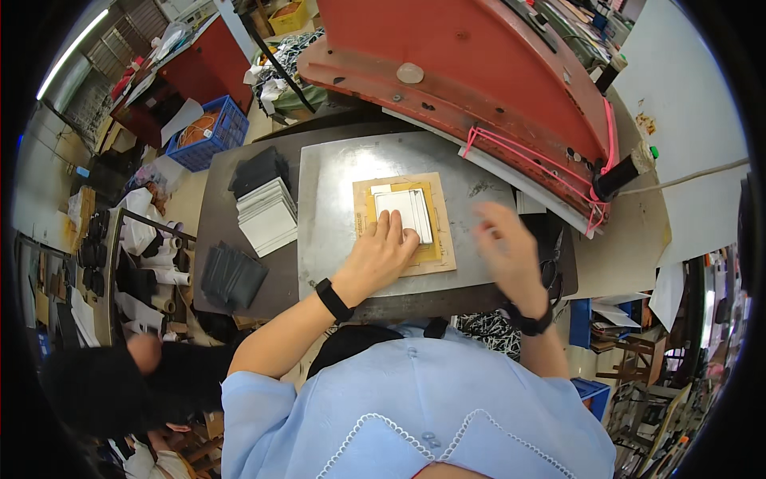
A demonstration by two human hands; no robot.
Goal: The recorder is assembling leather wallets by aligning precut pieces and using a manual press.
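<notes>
On a bare metal plate [331,191] lies a brown board [447,259] topped by a smaller yellow board [436,209]. White rectangular pieces [408,207] rest at its middle, their right edges slightly stepped. My left hand [379,251] lies over their lower part, fingers stretched out flat and the thumb near the lower right edge. Over the plate's right side my right hand [511,251] is raised and smeared by motion, apart from the boards; its fingers cannot be made out. To the left sits a fanned stack of white rectangular pieces [267,219].
Black pieces [259,170] lie beyond the white stack, and another black pile [233,275] lies nearer me. A big red machine head [447,48] with pink cord [535,172] overhangs the back right. Scissors [552,267] lie at right. A blue crate [211,136] stands far left.
</notes>
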